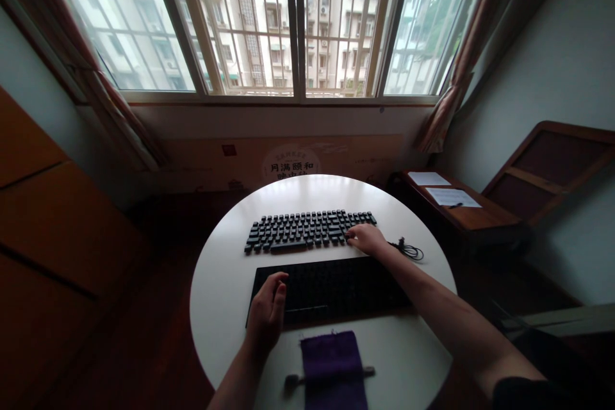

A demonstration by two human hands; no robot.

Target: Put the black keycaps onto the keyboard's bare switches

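Note:
Several rows of loose dark keycaps (298, 230) lie in keyboard order on the round white table. My right hand (366, 239) reaches to their right part, its fingers pinched together at a keycap. Nearer to me lies a black keyboard base (331, 288), whose surface is too dark to make out in detail. Over its left end is my left hand (269, 307), fingers curled and thumb close to the index finger; whether anything small is inside is hidden. A purple cloth (332, 359) lies in front of the base, with a thin dark-ended tool (292, 382) across it.
A coiled black cable (408, 250) lies right of the keycaps. The round white table (221, 307) has a curved edge. To the right, a wooden chair (500, 221) holds paper sheets (451, 197) and a pen (455, 205). Behind are a barred window and curtains.

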